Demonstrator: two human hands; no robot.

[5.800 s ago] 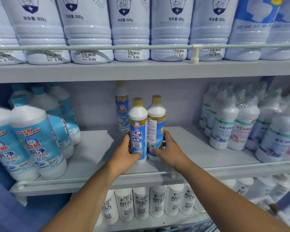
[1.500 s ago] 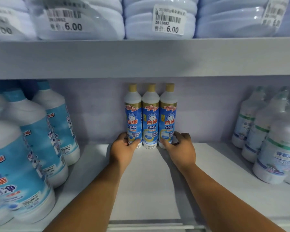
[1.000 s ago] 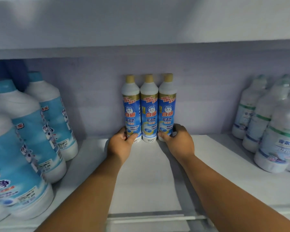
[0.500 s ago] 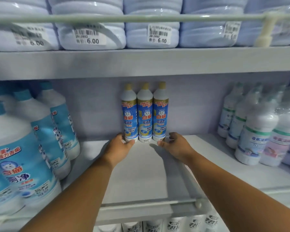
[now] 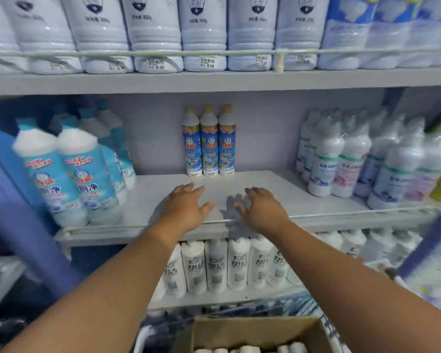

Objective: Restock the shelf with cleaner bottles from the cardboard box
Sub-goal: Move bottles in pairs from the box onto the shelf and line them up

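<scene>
Shelf point(image 5: 265, 184) | three bottles point(image 5: 209, 143) upright at back; hands empty

Three cleaner bottles point(image 5: 208, 141) stand side by side at the shelf's point(image 5: 265, 189) back edge, centred; the cardboard box point(image 5: 255, 332) sits below its front edge

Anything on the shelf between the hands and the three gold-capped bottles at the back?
No. In the head view, only bare shelf board separates the left hand and right hand from the gold-capped bottles.
</scene>
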